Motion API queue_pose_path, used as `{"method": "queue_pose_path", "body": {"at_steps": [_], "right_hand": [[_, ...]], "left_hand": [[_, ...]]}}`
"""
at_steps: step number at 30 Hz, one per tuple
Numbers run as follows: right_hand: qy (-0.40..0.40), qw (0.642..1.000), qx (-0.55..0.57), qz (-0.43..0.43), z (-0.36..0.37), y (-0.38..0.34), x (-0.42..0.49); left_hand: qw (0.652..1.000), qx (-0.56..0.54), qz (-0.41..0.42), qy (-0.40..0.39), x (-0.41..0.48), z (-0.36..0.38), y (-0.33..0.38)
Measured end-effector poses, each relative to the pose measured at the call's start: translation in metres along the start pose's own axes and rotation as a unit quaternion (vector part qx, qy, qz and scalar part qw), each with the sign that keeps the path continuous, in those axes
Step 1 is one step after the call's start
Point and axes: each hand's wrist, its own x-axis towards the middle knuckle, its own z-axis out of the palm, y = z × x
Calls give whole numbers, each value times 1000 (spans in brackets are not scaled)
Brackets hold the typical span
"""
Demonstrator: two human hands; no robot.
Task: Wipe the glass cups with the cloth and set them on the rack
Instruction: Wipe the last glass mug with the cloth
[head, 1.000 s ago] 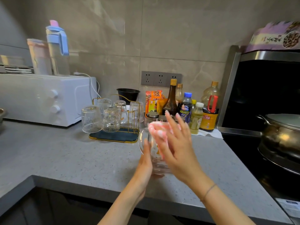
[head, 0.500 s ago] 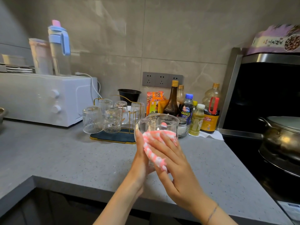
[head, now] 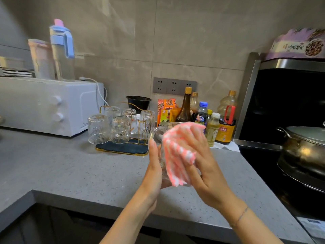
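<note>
Grey countertop (head: 70, 169): white oven (head: 44, 104), rack (head: 121, 149), bottles (head: 226, 127).

Purple bag (head: 297, 44): printed characters, too blurred to read
Sauce bottle (head: 225, 129): yellow label, characters unreadable
Orange packet (head: 165, 111): print unreadable

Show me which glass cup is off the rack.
The glass cup in the left hand, under the pink cloth; the others stand inverted on the rack.
</note>
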Motion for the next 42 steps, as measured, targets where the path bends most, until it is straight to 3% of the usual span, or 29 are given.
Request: {"method": "queue_pose_path", "body": {"at_steps": [3, 6, 9, 11, 15, 17, 19, 21, 23, 26, 31, 42], "right_hand": [[-18, 999, 16, -39, 9, -9, -14], [30, 998, 60, 5, 18, -14, -19], [89, 978, 154, 106, 12, -24, -12], [79, 958, 208, 183, -5, -29, 2], [13, 923, 180, 339, -37, -8, 39], [30, 920, 146, 362, -46, 6, 56], [84, 944, 100, 303, -47, 13, 65], [84, 968, 86, 220, -39, 9, 63], [9, 988, 63, 142, -21, 3, 46], [-78, 991, -102, 25, 4, 7, 14], [-100, 981, -167, 19, 11, 14, 12], [-74, 996, -2, -47, 15, -9, -11]], "left_hand": [[1000, -7, -5, 0, 4, -3, 0], [1000, -14, -15, 5, 4, 0, -1], [1000, 13, -12, 15, 7, 0, -5], [999, 27, -27, 33, 10, -4, -10], [995, 26, -90, 43, 10, -8, -20], [992, 26, -108, 53, 8, -7, -25], [990, 20, -126, 54, 7, -5, -28], [990, 11, -133, 52, 7, -3, -28], [990, 3, -128, 55, 9, -2, -26], [994, 9, -94, 54, 9, -2, -20], [994, 25, -99, 34, 3, -2, -13], [998, -22, -63, 23, -5, -3, -2]]}}
